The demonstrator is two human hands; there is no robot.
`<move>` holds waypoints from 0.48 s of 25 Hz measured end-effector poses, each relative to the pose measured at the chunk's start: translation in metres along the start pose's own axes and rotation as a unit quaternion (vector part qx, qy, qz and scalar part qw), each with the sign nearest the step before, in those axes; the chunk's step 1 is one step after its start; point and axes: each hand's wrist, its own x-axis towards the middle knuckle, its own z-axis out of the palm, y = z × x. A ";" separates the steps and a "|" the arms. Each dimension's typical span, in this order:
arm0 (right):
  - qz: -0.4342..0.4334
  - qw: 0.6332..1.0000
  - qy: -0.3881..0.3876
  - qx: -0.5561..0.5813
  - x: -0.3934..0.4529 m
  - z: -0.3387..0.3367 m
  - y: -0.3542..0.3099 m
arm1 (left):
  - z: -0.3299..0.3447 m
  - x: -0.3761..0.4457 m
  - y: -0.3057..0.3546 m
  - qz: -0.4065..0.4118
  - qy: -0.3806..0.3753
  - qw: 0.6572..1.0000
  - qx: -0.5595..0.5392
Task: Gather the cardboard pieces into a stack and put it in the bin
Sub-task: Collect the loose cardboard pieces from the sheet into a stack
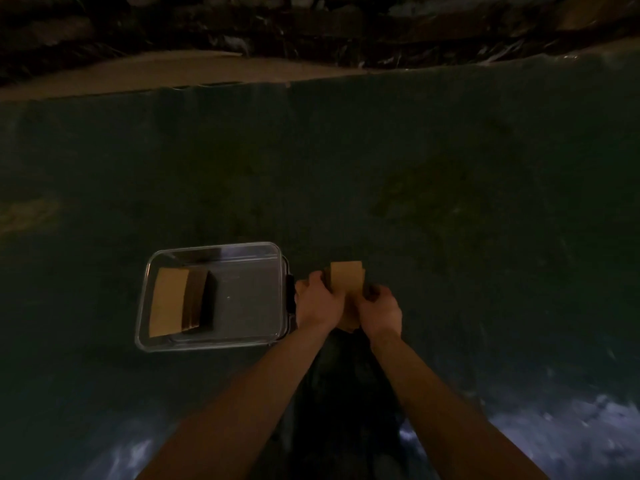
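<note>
A small stack of brown cardboard pieces (345, 277) sits between my two hands, just right of the bin. My left hand (320, 301) grips its left side and my right hand (379, 310) grips its right side; the lower part of the stack is hidden by my fingers. The bin (277, 251) is a clear plastic tub on the dark floor, to the left of my hands. Inside it, at its left end, lies another cardboard stack (169, 301) leaning with dark edges showing.
The dark green floor surface (415, 168) spreads all around in dim light. A pale strip (138, 72) and a rough dark stone wall (311, 26) run along the far edge. A faint brownish patch (27, 213) shows at the far left.
</note>
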 end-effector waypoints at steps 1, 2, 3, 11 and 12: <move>0.002 1.000 -0.009 0.003 0.001 0.000 -0.001 | 0.002 -0.001 0.003 -0.012 -0.015 1.000 -0.016; 0.005 1.000 -0.022 0.003 0.001 0.000 -0.003 | 0.004 -0.001 0.006 -0.026 -0.026 0.999 -0.037; 0.008 0.999 -0.034 0.005 0.001 0.000 -0.004 | 0.005 0.001 0.007 -0.043 -0.031 0.996 -0.067; 0.112 0.958 -0.195 0.179 0.001 -0.021 -0.007 | -0.002 0.000 0.013 -0.135 -0.095 0.965 -0.202; 0.126 0.944 -0.216 0.217 -0.003 -0.024 -0.006 | -0.003 -0.003 0.013 -0.126 -0.095 0.969 -0.190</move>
